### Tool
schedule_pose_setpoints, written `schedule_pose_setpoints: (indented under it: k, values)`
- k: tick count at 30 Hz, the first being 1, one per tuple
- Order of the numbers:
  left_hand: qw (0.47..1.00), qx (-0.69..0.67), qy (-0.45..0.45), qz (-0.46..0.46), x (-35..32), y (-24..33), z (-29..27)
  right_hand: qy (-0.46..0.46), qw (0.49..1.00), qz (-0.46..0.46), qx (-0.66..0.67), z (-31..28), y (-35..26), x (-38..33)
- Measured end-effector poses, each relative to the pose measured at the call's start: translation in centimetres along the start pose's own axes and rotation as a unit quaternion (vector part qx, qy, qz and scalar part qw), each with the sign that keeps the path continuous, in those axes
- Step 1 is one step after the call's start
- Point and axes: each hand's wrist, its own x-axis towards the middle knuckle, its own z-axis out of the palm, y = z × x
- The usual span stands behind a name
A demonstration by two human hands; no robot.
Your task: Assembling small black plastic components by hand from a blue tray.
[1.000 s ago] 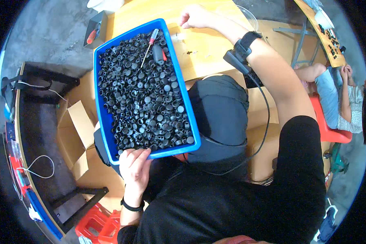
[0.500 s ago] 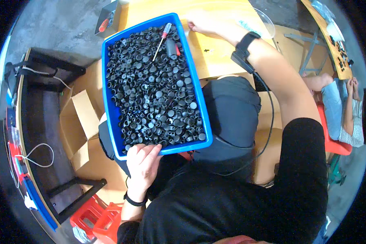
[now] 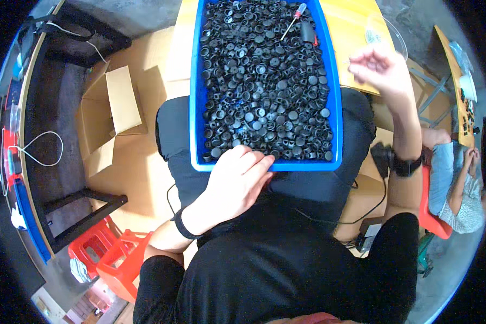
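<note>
A blue plastic tray (image 3: 337, 108) full of small black round caps (image 3: 264, 81) rests over my lap and the table edge. My left hand (image 3: 238, 178) grips its near rim, fingers curled over the edge. To the right of the tray, above the table's near corner, my right hand (image 3: 380, 69) is raised with its fingers curled in; whatever may be between them is too small to make out. On top of the caps, at the far right, lie a screwdriver (image 3: 294, 21) with a red and clear handle and a dark grey piece (image 3: 307, 32) with a red part.
The yellow wooden table (image 3: 356, 27) lies beyond my lap. An open cardboard box (image 3: 125, 102) and red stools (image 3: 119, 264) are to the left, beside a dark-framed bench (image 3: 75, 162). A cable (image 3: 356, 220) runs from my right wrist. At far right another person (image 3: 464, 200) sits by a table.
The tray has shifted right in the view and straightened, with my left hand still on its near rim. My right hand has drawn back from the table toward the right.
</note>
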Motion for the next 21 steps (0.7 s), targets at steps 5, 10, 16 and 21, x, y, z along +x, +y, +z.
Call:
schedule_pose_setpoints:
  k: [5, 10, 16, 21]
  values:
    - [0.993, -0.089, 0.026, -0.074, 2.6, 0.0, -3.1, -0.011, 0.991, 0.038, 0.127, 4.1, -1.8, -5.8]
    - [0.997, 0.060, 0.002, -0.043, 6.2, -0.3, -0.9, 0.001, 0.976, 0.039, 0.214, 6.2, -1.5, -7.8]
    - [0.994, 0.090, -0.038, -0.039, 7.0, -1.6, 1.9, -0.004, 0.972, 0.007, 0.236, 7.9, -0.6, -8.2]
    - [0.992, -0.032, -0.013, -0.123, 7.0, -0.4, -0.1, 0.006, 0.977, 0.027, 0.211, 8.4, -0.5, -8.6]
